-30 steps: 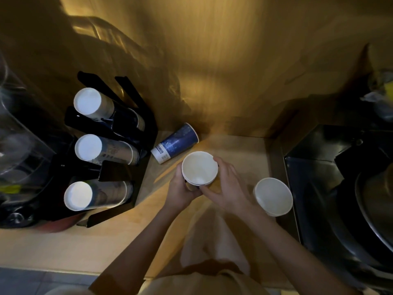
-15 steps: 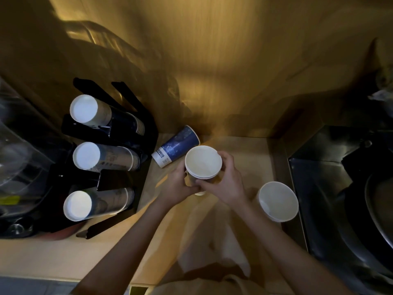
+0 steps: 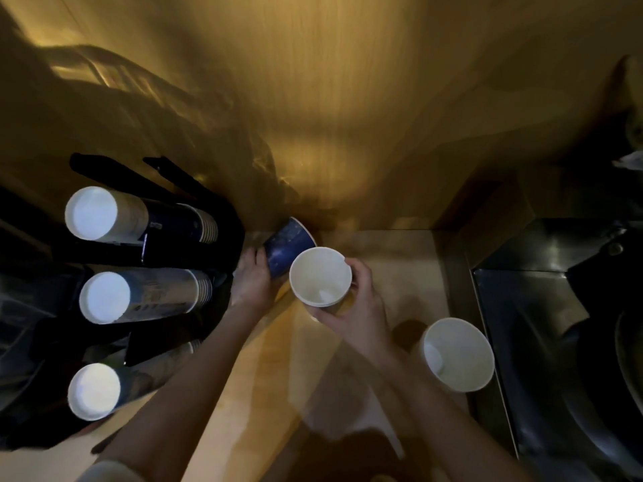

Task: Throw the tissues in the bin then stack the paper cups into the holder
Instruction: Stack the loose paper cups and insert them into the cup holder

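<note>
Left hand on the blue cup, right hand holding the nested white ones

Middle of the frame: the right hand point(image 3: 351, 307) is wrapped around a small stack of white cups point(image 3: 320, 276), mouth up, held just above the counter point(image 3: 400, 259). The left hand point(image 3: 252, 281) is closed on the side of the blue cup point(image 3: 288, 245), which sits right beside the stack, up and to the left of it, tilted with its long axis running from lower left to upper right. So the left hand's clearly the nearer one for it. Another white cup point(image 3: 455, 354) stands alone at lower right, closest to the right arm. The black holder point(image 3: 195, 245) with three cup rows is on the left, right next to the left hand. I'd guess blue goes into the stack next. No tissues visible.
</note>
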Motion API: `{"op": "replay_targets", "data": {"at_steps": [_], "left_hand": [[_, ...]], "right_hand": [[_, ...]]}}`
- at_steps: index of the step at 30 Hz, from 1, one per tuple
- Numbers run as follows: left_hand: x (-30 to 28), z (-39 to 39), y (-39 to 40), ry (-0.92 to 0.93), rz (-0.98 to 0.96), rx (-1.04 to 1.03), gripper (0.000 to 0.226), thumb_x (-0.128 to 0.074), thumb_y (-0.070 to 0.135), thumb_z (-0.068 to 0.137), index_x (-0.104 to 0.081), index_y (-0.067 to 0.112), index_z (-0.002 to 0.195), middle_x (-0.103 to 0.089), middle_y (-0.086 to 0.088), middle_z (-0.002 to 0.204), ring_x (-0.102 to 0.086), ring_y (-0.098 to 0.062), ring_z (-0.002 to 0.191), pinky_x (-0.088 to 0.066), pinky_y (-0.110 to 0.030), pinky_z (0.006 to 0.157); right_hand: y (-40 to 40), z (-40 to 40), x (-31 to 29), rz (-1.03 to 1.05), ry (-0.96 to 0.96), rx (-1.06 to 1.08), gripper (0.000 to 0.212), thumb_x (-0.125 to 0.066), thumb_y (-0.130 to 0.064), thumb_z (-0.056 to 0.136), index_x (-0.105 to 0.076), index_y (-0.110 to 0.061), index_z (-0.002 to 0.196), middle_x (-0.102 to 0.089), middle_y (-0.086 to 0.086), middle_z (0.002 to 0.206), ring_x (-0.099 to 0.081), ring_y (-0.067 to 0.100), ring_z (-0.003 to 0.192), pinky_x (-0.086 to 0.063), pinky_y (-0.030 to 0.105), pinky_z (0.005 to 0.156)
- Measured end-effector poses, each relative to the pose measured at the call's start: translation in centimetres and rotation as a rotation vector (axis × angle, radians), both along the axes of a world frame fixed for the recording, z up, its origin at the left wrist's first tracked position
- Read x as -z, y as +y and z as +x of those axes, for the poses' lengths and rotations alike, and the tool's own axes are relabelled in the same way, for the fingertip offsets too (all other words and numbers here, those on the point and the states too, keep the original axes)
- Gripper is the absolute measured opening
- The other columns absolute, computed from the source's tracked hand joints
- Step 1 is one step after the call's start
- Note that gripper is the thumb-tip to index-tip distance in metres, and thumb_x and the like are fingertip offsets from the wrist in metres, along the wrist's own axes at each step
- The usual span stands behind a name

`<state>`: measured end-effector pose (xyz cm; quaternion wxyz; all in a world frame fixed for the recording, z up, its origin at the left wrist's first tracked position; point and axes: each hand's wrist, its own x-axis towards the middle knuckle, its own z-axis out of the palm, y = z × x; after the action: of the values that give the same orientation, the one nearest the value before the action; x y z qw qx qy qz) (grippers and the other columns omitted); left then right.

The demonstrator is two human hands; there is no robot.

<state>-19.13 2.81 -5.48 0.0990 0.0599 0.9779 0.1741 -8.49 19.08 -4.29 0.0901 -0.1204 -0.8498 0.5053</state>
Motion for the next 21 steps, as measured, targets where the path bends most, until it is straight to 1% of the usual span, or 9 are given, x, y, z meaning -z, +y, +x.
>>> {"op": "replay_targets", "data": {"at_steps": [2,4,7,11,14,16,17,19,21], "left_hand": [[0.9,-0.3,-0.3,-0.043,-0.048,-0.041,0.076,-0.059,0.031,0.084,-0.017,0.005,0.141,-0.023,-0.02,0.15,-0.023,-0.034,0.138,-0.024,-0.044,0.115],[1.4,-0.5,-0.6,-0.073,-0.057,-0.076,0.072,-0.057,0.025,0.085,-0.016,0.007,0.141,-0.026,-0.019,0.149,-0.027,-0.033,0.137,-0.026,-0.044,0.113],[1.8,-0.1,-1.0,-0.072,-0.087,-0.082,0.068,-0.054,0.02,0.087,-0.016,0.008,0.141,-0.03,-0.019,0.147,-0.034,-0.035,0.132,-0.033,-0.044,0.109],[1.6,0.2,-1.6,-0.11,-0.02,-0.117,0.075,-0.064,0.019,0.08,-0.02,0.012,0.141,-0.038,-0.019,0.141,-0.045,-0.036,0.123,-0.043,-0.044,0.098],[0.6,0.5,-2.4,-0.146,0.136,-0.121,0.071,-0.073,0.019,0.072,-0.037,0.011,0.132,-0.056,-0.022,0.124,-0.056,-0.036,0.108,-0.045,-0.037,0.086],[-0.4,1.0,-3.0,-0.154,0.265,-0.131,0.07,-0.079,0.015,0.066,-0.045,0.009,0.127,-0.062,-0.019,0.118,-0.06,-0.032,0.104,-0.045,-0.032,0.085],[-1.1,1.3,-3.3,-0.177,0.369,-0.159,0.071,-0.08,0.011,0.065,-0.046,0.007,0.127,-0.063,-0.018,0.118,-0.061,-0.031,0.103,-0.047,-0.032,0.088],[-2.9,2.4,-3.7,-0.246,0.663,-0.236,0.074,-0.078,0.005,0.065,-0.043,0.006,0.13,-0.062,-0.018,0.121,-0.062,-0.027,0.102,-0.05,-0.039,0.09],[-5.0,3.5,-4.0,-0.217,0.894,-0.273,0.079,-0.076,0.002,0.065,-0.037,0.01,0.133,-0.061,-0.013,0.12,-0.062,-0.021,0.102,-0.053,-0.033,0.084]], "right_hand": [[-0.2,0.1,0.3,-0.03,0.02,0.004,0.088,-0.081,-0.053,0.051,-0.029,-0.05,0.122,-0.043,-0.03,0.122,-0.05,0.004,0.116,-0.055,0.03,0.087],[-0.2,0.2,0.4,-0.044,0.039,0.003,0.09,-0.083,-0.051,0.051,-0.028,-0.054,0.121,-0.039,-0.041,0.12,-0.048,0.001,0.116,-0.054,0.029,0.087],[0.1,0.1,0.4,-0.044,0.03,-0.02,0.09,-0.083,-0.051,0.05,-0.028,-0.054,0.12,-0.036,-0.048,0.12,-0.046,-0.004,0.116,-0.053,0.027,0.087],[0.4,0.2,0.1,-0.036,0.015,-0.048,0.089,-0.083,-0.05,0.05,-0.025,-0.06,0.117,-0.032,-0.054,0.117,-0.042,-0.011,0.114,-0.049,0.018,0.086],[0.3,0.4,0.0,-0.02,0.019,-0.04,0.088,-0.085,-0.048,0.051,-0.028,-0.055,0.118,-0.033,-0.054,0.114,-0.043,-0.008,0.11,-0.046,0.013,0.083],[0.3,0.4,0.1,-0.015,0.017,-0.02,0.089,-0.086,-0.048,0.05,-0.031,-0.048,0.12,-0.034,-0.051,0.112,-0.045,-0.005,0.108,-0.046,0.014,0.082],[0.3,0.4,0.1,-0.018,0.012,-0.013,0.089,-0.086,-0.048,0.05,-0.031,-0.048,0.12,-0.035,-0.049,0.112,-0.048,-0.003,0.107,-0.046,0.015,0.081],[0.3,0.4,0.0,-0.029,0.003,-0.01,0.088,-0.086,-0.047,0.049,-0.031,-0.05,0.117,-0.038,-0.044,0.112,-0.053,0.003,0.106,-0.045,0.013,0.079],[0.3,0.3,-0.1,-0.047,-0.009,-0.012,0.088,-0.087,-0.045,0.049,-0.032,-0.05,0.117,-0.044,-0.037,0.112,-0.056,0.007,0.106,-0.047,0.016,0.08]]}}
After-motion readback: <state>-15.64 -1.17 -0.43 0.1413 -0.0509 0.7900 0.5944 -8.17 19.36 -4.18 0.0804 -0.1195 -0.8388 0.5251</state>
